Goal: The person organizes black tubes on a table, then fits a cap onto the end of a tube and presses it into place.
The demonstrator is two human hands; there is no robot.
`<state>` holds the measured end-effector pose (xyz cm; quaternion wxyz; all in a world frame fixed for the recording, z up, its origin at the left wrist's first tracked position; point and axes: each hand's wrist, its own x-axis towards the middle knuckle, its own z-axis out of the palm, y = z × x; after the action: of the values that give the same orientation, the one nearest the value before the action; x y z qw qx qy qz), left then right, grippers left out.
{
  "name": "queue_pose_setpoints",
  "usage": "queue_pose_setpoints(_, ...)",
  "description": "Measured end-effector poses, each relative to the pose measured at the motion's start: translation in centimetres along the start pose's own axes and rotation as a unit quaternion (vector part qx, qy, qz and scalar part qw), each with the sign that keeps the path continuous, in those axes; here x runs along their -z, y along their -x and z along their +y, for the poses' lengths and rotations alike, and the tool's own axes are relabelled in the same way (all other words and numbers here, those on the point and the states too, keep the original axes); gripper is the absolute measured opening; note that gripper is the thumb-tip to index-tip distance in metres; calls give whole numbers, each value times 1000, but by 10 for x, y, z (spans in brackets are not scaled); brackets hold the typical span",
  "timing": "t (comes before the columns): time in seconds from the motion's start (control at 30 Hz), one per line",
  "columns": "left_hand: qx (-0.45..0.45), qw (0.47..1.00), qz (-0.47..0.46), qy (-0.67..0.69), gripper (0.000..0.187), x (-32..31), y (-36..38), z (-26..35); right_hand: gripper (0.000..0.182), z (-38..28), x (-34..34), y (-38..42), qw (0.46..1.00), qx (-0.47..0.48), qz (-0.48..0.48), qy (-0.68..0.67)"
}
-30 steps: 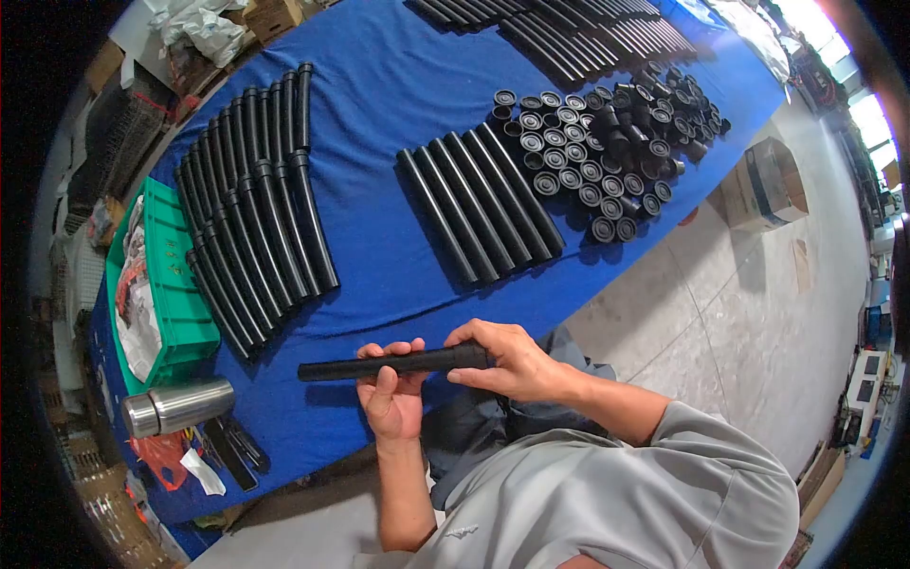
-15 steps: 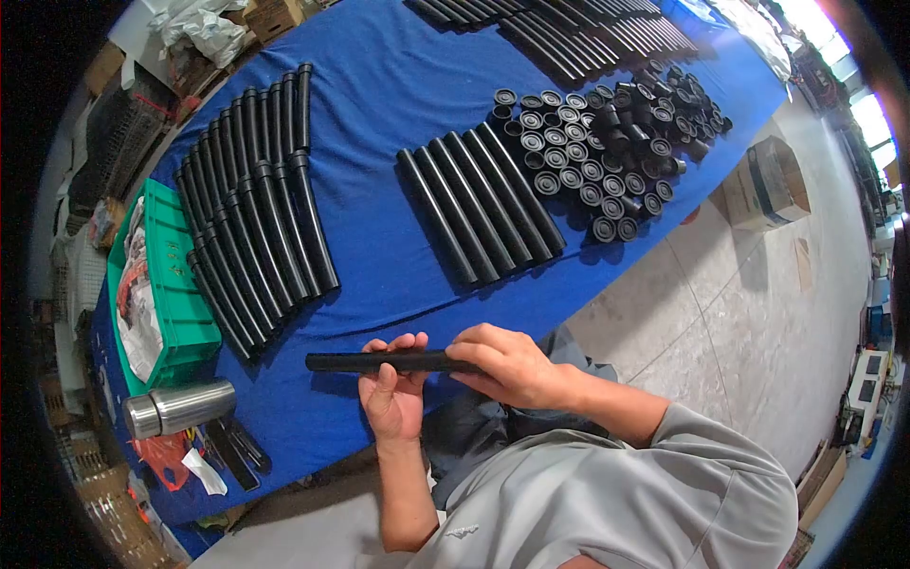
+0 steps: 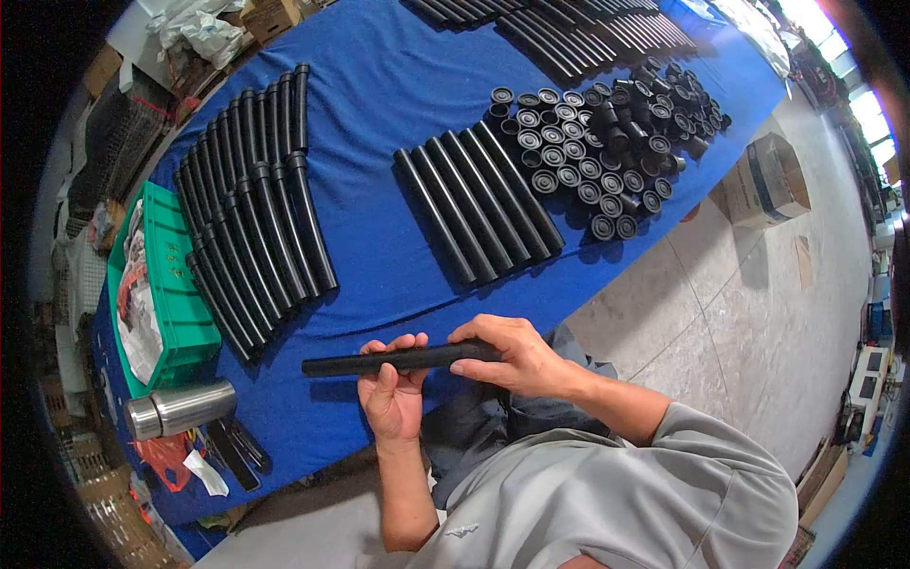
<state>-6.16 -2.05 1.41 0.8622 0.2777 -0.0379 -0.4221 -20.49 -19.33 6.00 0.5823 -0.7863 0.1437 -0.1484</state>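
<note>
A black tube [image 3: 332, 365] lies nearly level across both hands at the table's front edge. My left hand [image 3: 393, 394] cradles it near the middle, thumb on the near side and fingers curled behind. At the tube's right end, my right hand [image 3: 512, 356] is closed round it, covering part of that end. Beyond the hands, several loose black tubes [image 3: 479, 204] lie side by side on the blue cloth. Round black caps [image 3: 590, 169] are heaped to their right. Capped tubes [image 3: 256, 218] form two overlapping rows on the left.
A green crate [image 3: 175, 303] stands at the table's left edge, with a steel flask [image 3: 190, 408] and a red plastic bag [image 3: 166, 460] near it. More black tubes [image 3: 559, 43] lie at the far edge. A cardboard box [image 3: 768, 180] is on the floor.
The held tube has shifted slightly left and tilted, its left end lower. My right hand has changed its grip at the right end, its thumb now along the near side.
</note>
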Motion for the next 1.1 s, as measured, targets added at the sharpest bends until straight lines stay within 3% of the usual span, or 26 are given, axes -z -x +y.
queue_pose_setpoints(0.1, 1, 1000, -7, 5, 33, 3, -1, 0, 38, 9, -9, 1, 994, 91, 53, 25)
queue_pose_setpoints(0.3, 1, 1000, -9, 13, 33, 3, 0, 0, 39, 0, -1, 1, 999, 31, 3, 20)
queue_pose_setpoints(0.4, 5, 1000, 1, 17, 33, 0, -1, 0, 42, 14, -13, 2, 977, 172, 58, 111)
queue_pose_setpoints(0.5, -1, 1000, -6, 15, 33, 5, 1, 0, 42, 10, -12, 4, 989, 125, 45, 65)
queue_pose_setpoints(0.53, 0, 1000, -6, 14, 33, 5, 1, 0, 42, -1, -4, 4, 998, 56, 15, 22)
queue_pose_setpoints(0.63, 5, 1000, -9, 12, 33, 3, -1, 0, 39, 0, 0, 4, 999, 29, 0, 19)
queue_pose_setpoints(0.73, 9, 1000, -8, 10, 34, 2, -1, 1, 38, 6, -12, 3, 984, 149, 60, 74)
queue_pose_setpoints(0.83, 5, 1000, -8, 9, 34, 3, 0, 1, 38, -7, 0, 4, 999, 42, 10, 19)
queue_pose_setpoints(0.93, 6, 1000, -4, 5, 34, 4, -1, 0, 39, 0, 2, 2, 998, 43, 1, 38)
queue_pose_setpoints(1.03, 9, 1000, -4, 11, 35, 4, -1, 0, 43, 9, -9, 0, 981, 160, 67, 82)
queue_pose_setpoints(1.1, 9, 1000, -6, 19, 35, 6, 0, 0, 42, 3, -5, 2, 991, 109, 46, 59)
